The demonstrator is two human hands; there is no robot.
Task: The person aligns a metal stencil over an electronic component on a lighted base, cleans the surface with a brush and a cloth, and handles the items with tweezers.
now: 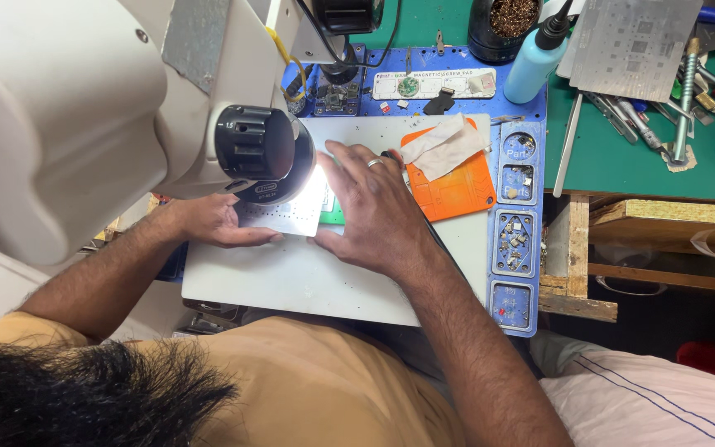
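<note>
Far left: big white microscope (59,108) fills the upper corner, its black lens ring (262,153) w/ light on pointing down at the work.

Under the lens: left hand (208,222) lies flat, fingers together, pressing on the edge of a thin metal stencil sheet (295,217) on the white work mat (308,277). Not a closed grip, just holding it down. A bit of green board (334,213) shows at the sheet's right edge, mostly hidden by the hands.

Center: right hand (374,211), ring on one finger, palm down over the sheet/board area; fingers curled around a dark slim tool (391,156), only its tip showing past the knuckles, so can't tell what kind.

Just right of that hand: orange pad (457,186) w/ a crumpled white wipe (447,142) on top. Next, blue mat edge w/ small parts trays (515,240) holding tiny bits.

Top, behind mat: light blue squeeze bottle (535,62) w/ black nozzle, dark pot of brass wool (506,25).

Far right on green bench (622,157): large grey stencil plate (635,45), tweezers & hand tools (622,116) scattered near it.
</note>
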